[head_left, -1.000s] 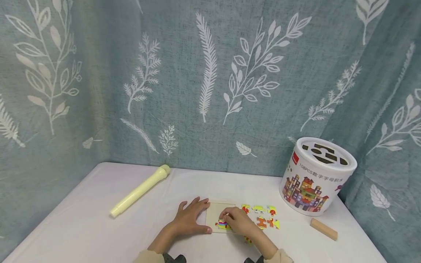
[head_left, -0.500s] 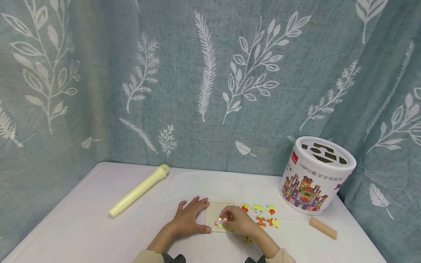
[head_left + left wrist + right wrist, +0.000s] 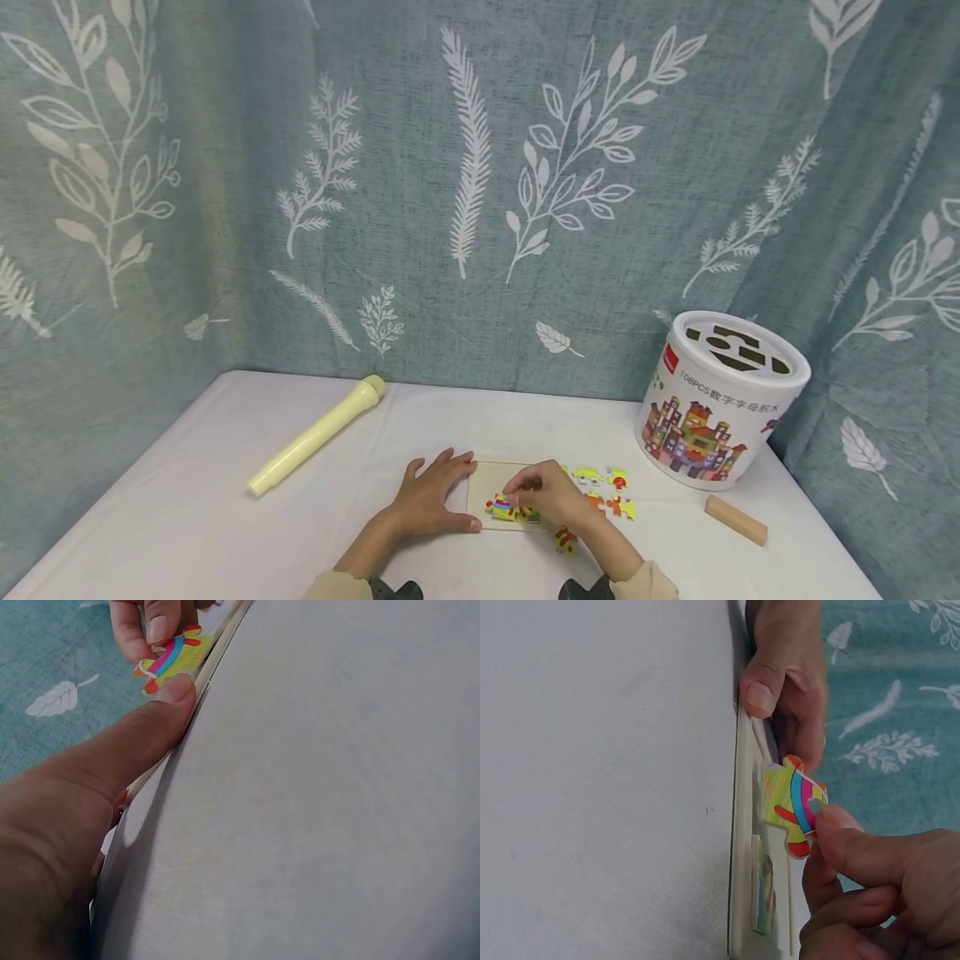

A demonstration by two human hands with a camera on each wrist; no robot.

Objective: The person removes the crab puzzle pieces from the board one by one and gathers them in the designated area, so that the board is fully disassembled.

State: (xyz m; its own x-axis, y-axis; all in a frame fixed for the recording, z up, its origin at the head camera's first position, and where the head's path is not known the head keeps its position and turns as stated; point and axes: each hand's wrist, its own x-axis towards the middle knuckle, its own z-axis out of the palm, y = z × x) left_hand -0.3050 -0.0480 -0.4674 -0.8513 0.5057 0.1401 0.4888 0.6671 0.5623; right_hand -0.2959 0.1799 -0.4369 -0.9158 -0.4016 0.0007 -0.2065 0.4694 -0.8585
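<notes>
Between thumb and fingers, my right hand (image 3: 557, 498) pinches a jigsaw piece (image 3: 795, 806) with a pink, blue and yellow pattern and red knobs. That piece is tilted up over the shallow wooden puzzle board (image 3: 487, 479). A second jigsaw piece (image 3: 764, 892) lies in the board along its near edge, seen edge-on in the right wrist view. My left hand (image 3: 431, 500) is spread along the board's left side, its thumb touching the near-left corner and its fingers the far-left corner. The right hand hides part of the board's right side.
Several loose jigsaw pieces (image 3: 617, 478) lie right of the board, one piece (image 3: 566, 540) partly behind my right forearm. A wooden block (image 3: 737, 520) and a large white block bucket (image 3: 720, 408) are further right. A pale yellow stick (image 3: 318, 435) lies at the left.
My right hand has shifted slightly up and right, and the pinched piece has tilted in its fingers. More of the piece near the board's lower right now shows. The left hand stays put.
</notes>
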